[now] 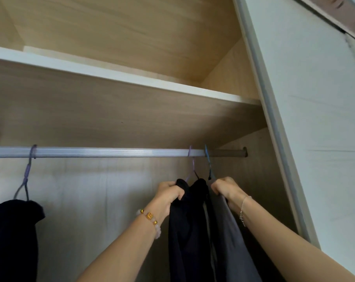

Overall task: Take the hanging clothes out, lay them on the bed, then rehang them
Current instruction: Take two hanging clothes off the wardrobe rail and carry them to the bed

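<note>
The purple hanger (191, 169) and blue hanger (208, 163) hook over the closet rod (111, 152) at twelve o'clock from the hands. The rod runs nine to three, so lift-off likely goes straight up. The left hand (169, 192) clenches a black garment (186, 231) at its shoulder, and the right hand (226, 190) grips a grey garment (229, 241). Both drape limp toward six. Another dark garment (11, 231) hangs well apart at nine.

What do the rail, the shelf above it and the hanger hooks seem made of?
Rail: likely metal, silvery, ribbed lengthwise. Shelf: wood-grain board, matte, white front edge; probably laminate. Hanger hooks: thin wire, apparently coated purple or blue.
</note>
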Tool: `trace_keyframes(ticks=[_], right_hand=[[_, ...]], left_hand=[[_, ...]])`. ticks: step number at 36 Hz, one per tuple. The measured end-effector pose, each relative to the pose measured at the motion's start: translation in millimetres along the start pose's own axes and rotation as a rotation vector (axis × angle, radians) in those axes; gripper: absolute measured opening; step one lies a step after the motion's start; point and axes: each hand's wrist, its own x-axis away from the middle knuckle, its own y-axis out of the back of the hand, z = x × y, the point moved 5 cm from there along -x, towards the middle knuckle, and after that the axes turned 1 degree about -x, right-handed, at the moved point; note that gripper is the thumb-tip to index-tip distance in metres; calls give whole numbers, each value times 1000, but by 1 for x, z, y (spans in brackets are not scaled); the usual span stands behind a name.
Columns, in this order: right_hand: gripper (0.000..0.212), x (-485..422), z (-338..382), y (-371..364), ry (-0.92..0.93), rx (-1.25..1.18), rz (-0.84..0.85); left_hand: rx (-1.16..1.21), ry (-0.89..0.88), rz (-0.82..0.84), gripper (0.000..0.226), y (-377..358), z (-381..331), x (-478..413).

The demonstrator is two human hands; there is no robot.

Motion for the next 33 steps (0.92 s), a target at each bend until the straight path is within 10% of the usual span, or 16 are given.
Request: trace_keyframes(ticks=[18,33], right_hand=[[28,35,13,18,113,-107,115],[41,172,-129,42,-52,-111,372]], left_hand=[[2,14,-177,21,0,-16,-33],[197,179,-83,46,41,165,159]])
